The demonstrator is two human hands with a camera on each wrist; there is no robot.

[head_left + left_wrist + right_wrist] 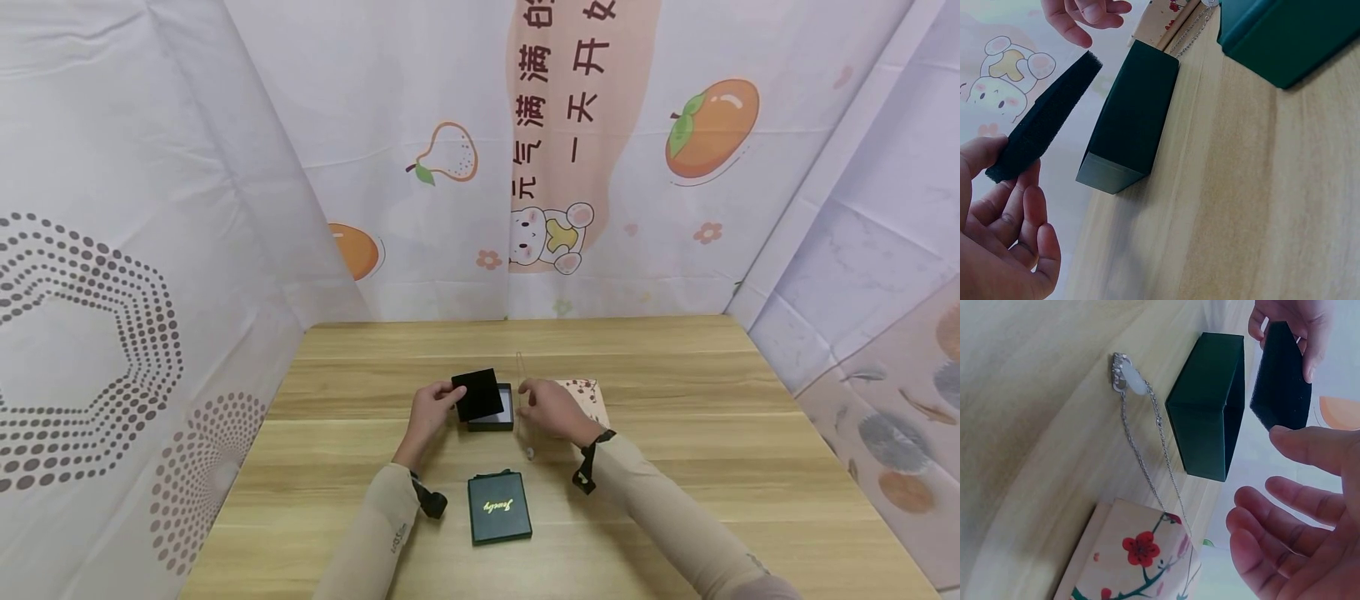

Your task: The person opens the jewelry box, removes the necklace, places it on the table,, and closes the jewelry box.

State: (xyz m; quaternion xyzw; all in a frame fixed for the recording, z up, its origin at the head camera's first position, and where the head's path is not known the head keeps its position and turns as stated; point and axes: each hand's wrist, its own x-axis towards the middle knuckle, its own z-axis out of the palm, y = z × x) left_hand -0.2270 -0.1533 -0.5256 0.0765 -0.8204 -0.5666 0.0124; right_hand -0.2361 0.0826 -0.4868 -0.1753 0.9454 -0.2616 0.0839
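My left hand [431, 410] pinches a square black foam pad [478, 395] between thumb and fingers. The pad is held tilted above the open dark green jewelry box [491, 426], partly covering its pale inside in the head view. My right hand [553, 410] is to the right of the box with relaxed, parted fingers and nothing gripped. Its thumb [1310, 447] is close to the pad's corner in the right wrist view; contact cannot be told. A silver necklace [1132, 440] with a round pendant [530, 452] lies beside the box, its chain running onto a floral-patterned box [1141, 550].
A green lid [501, 507] with gold "Jewelry" lettering and a small bow lies nearer to me on the wooden table [337, 500]. Printed curtains [405, 250] stand behind the table and at both sides.
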